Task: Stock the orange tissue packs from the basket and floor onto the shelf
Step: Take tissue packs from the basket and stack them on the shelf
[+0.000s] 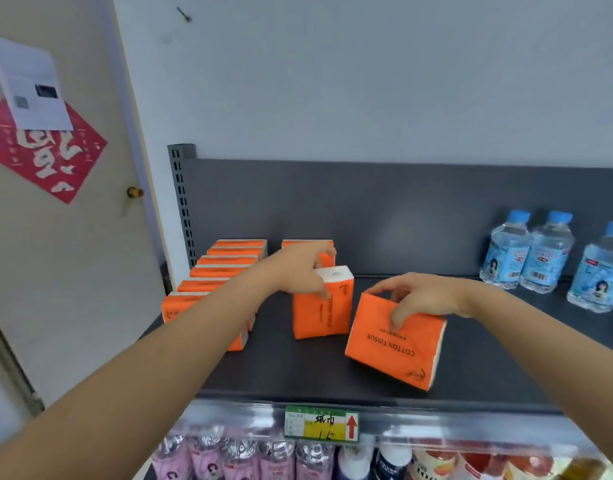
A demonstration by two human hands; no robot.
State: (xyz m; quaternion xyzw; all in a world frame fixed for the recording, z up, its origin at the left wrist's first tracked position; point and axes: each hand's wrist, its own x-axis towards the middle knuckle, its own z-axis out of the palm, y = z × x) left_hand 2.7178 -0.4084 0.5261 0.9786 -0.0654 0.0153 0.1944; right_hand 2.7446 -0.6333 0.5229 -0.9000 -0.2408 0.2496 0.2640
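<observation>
Both arms reach over the dark grey shelf. My left hand holds the top of an upright orange tissue pack standing in the shelf's middle. My right hand grips a second orange pack, marked COTTON TISSUE; it is tilted and its low edge is at the shelf. A row of several orange packs stands on edge along the left end. One more pack stands behind my left hand, mostly hidden. No basket or floor is in view.
Three water bottles stand at the shelf's back right. A price label hangs on the front edge, with bottled drinks on the shelf below. A door with a knob is to the left.
</observation>
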